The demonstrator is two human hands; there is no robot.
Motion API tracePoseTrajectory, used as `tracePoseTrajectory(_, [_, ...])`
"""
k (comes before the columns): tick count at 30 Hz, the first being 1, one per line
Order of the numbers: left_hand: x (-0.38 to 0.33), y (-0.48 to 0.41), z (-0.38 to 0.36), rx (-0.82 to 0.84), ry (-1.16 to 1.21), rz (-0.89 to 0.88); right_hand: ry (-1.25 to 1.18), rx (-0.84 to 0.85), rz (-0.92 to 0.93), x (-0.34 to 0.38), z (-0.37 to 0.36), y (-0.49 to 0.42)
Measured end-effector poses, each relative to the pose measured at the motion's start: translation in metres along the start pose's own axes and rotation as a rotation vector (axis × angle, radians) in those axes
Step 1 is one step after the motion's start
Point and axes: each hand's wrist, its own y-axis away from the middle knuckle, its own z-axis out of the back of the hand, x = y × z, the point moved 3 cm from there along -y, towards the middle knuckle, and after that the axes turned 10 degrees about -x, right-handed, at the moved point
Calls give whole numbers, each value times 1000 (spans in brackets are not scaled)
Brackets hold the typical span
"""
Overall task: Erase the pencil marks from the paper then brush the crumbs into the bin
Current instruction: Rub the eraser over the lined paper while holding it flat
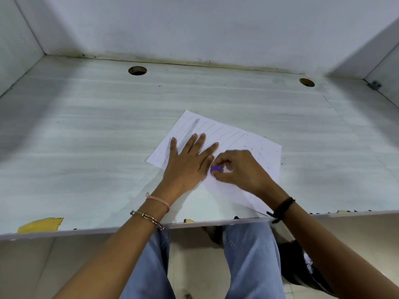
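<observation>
A white sheet of paper (pixel 257 147) lies at an angle on the pale desk (pixel 86 137), with grey pencil lines across its far-left part. Dark eraser crumbs (pixel 267 154) are scattered over its right side and just off its right edge. My left hand (pixel 187 162) presses flat on the paper, fingers spread. My right hand (pixel 239 169) pinches a small purple eraser (pixel 216 169) against the sheet, right beside the left hand. No bin is in view.
Two round cable holes (pixel 137 70) (pixel 306 82) sit near the desk's back edge. White partition walls close off the back and both sides. Yellow tape (pixel 41 225) sticks to the front edge at left. A dark bag (pixel 302 268) lies on the floor by my right leg.
</observation>
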Motion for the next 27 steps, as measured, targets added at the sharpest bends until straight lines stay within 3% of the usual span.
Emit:
tracePoseTrajectory(2, [1, -1, 1, 0, 10, 14, 22, -45, -21, 0, 0, -3])
tracePoseTrajectory(7, [0, 1, 2, 4, 13, -8, 0, 114, 43, 12, -6, 14])
tracePoseTrajectory(11, [0, 0, 2, 1, 6, -3, 47, -57, 15, 3, 3, -4])
tracePoseTrajectory(16, [1, 1, 1, 4, 14, -16, -13, 127, 53, 15, -6, 12])
tracePoseTrajectory(20, [2, 0, -1, -6, -25, -24, 56, -30, 25, 6, 1, -4])
tracePoseTrajectory(25, [1, 1, 0, -7, 20, -21, 21, 144, 33, 12, -8, 8])
tracePoseTrajectory(27, [0, 0, 0, -10, 8, -14, 40, 55, 3, 3, -1, -1])
